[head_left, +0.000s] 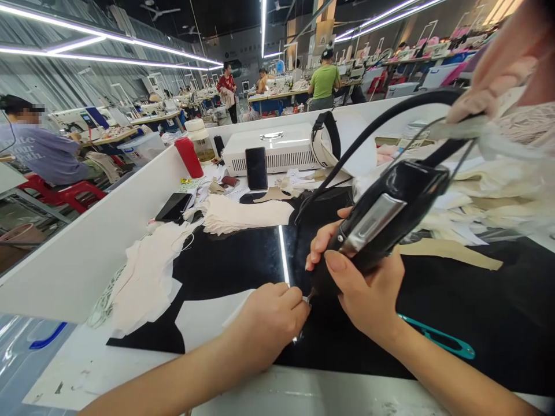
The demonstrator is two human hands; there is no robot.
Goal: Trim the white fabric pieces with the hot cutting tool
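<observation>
My right hand point(368, 283) is wrapped round a black corded hand tool point(390, 202) with a silver lever along its side. The tool is tilted, its lower end close above a black mat point(234, 260). Closed in a pinch, my left hand point(271, 318) is just left of that lower end. A small pale bit shows at its fingertips, too small to name. Beneath and beside my left wrist lies a white sheet point(203, 318). A teal-handled tool point(437, 336) lies on the mat by my right forearm.
Cream fabric pieces are stacked at the left point(147, 271) and back point(243, 212). A phone point(256, 167) leans against a white vented box point(277, 144). A red container point(189, 157) stands beside it. At upper right, a blurred hand point(477, 98) appears near the tool's black cord point(373, 130).
</observation>
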